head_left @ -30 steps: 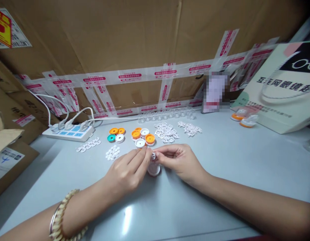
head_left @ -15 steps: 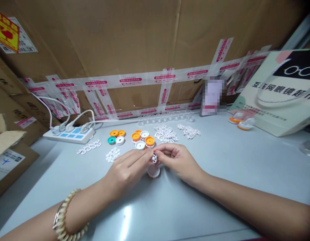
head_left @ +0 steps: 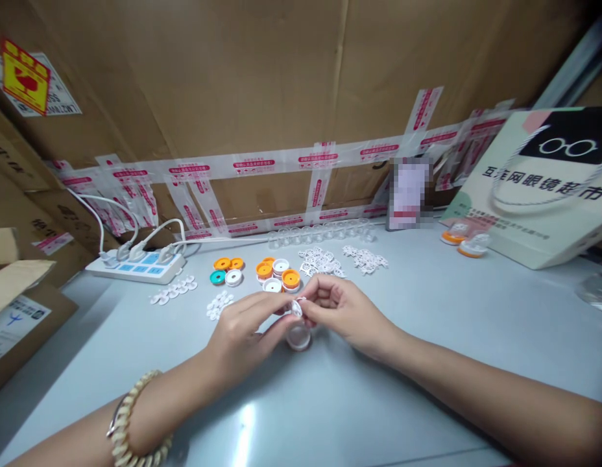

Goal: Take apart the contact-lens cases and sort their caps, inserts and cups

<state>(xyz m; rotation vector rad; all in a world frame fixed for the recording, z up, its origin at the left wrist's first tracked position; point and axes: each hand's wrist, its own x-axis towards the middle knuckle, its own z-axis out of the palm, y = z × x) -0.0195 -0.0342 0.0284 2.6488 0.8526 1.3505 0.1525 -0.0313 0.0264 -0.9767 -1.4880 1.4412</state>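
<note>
My left hand [head_left: 245, 331] and my right hand [head_left: 340, 310] meet at the middle of the grey table [head_left: 427, 337], fingertips pinched together on a small white plastic piece [head_left: 296, 307]. Just below it stands a small white cap [head_left: 299, 337], partly hidden by my fingers. A beaded bracelet [head_left: 135, 421] is on my left wrist. Behind my hands sit stacked orange and white caps [head_left: 279, 272], with a teal cap [head_left: 217, 277] and more orange caps [head_left: 228, 263] to their left.
Piles of small white parts [head_left: 323, 261] and a row of clear cups [head_left: 320, 230] lie near the taped cardboard wall [head_left: 262, 104]. A power strip [head_left: 140, 266] with cables is at the left, a paper bag [head_left: 549, 188] at the right, cardboard boxes [head_left: 13, 305] at far left.
The hands stay pinched on the white piece, lifted slightly off the white cap. The view has tilted a little, shifting the scene down.
</note>
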